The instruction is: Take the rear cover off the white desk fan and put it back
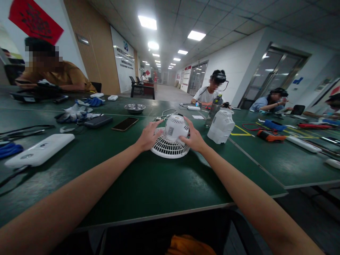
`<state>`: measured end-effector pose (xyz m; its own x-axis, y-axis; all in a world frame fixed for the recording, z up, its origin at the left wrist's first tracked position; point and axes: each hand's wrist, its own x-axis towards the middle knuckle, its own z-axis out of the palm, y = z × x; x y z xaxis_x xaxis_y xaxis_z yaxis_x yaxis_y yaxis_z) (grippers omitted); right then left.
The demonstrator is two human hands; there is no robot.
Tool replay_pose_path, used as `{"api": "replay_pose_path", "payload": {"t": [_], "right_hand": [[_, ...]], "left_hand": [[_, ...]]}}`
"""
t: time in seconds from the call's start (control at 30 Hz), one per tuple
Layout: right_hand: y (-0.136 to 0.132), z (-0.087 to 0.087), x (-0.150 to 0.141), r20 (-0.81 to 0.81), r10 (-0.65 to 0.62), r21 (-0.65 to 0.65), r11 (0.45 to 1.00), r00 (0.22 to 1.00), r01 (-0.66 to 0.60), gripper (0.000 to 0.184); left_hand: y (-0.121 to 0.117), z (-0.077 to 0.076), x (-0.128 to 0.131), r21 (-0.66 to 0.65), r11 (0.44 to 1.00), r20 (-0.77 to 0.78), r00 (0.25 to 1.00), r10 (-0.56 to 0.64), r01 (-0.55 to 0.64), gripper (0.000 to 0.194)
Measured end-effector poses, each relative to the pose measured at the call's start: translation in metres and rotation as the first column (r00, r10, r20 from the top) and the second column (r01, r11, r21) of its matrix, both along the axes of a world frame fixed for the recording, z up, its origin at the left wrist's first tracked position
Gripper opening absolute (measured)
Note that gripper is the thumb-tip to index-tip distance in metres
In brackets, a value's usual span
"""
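Observation:
A white fan head (174, 129) lies grille down on the green table, its rounded motor housing facing up. My right hand (196, 137) is curled round the right side of the housing, with the thumb pressed against its front. On the other side my left hand (149, 136) grips the fan head at the left, thumb near the housing and index finger reaching behind. A thin pale cable runs behind the fan head. The white fan base (221, 126) stands apart, to the right of my right hand.
Left of the hands lie a phone (125, 124), a white power bank (39, 150), gloves (75, 113) and a steel bowl (135, 108). A clear bottle (212, 111) stands behind the fan base. An orange multimeter (271, 136) lies right. Other people sit around the table.

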<state>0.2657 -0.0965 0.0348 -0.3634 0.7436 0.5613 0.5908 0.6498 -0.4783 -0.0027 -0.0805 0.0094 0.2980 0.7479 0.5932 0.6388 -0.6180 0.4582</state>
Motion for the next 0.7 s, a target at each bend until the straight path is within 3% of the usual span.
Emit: {"api": "replay_pose_path", "payload": {"t": [0.07, 0.13, 0.23, 0.53, 0.63, 0.7], "right_hand": [[0.004, -0.004, 0.006, -0.029, -0.017, -0.123, 0.992, 0.999, 0.013, 0.098], [0.007, -0.007, 0.011, -0.045, 0.001, -0.192, 0.981, 0.999, -0.01, 0.102], [0.008, -0.009, 0.014, -0.065, 0.044, -0.2, 0.978, 0.997, -0.057, 0.104], [0.002, -0.007, 0.011, -0.109, 0.062, -0.154, 0.985, 0.992, -0.078, 0.102], [0.001, -0.006, 0.01, -0.114, 0.016, -0.123, 0.992, 0.993, -0.03, 0.102], [0.001, -0.006, 0.008, -0.164, -0.005, -0.095, 0.995, 0.986, -0.011, 0.1]], "left_hand": [[0.009, -0.006, -0.005, -0.105, 0.989, 0.033, 0.994, 0.107, -0.103, 0.06], [0.018, -0.011, -0.012, -0.262, 0.956, 0.042, 0.988, 0.148, -0.132, 0.065], [0.024, -0.015, -0.023, -0.385, 0.919, 0.021, 0.994, 0.104, -0.088, 0.066], [0.025, -0.014, -0.029, -0.349, 0.936, 0.016, 0.998, 0.064, -0.055, 0.062], [0.026, -0.018, -0.03, -0.367, 0.93, 0.096, 0.993, 0.063, -0.023, 0.059], [0.027, -0.02, -0.031, -0.346, 0.937, 0.23, 0.972, 0.037, 0.046, 0.058]]}}
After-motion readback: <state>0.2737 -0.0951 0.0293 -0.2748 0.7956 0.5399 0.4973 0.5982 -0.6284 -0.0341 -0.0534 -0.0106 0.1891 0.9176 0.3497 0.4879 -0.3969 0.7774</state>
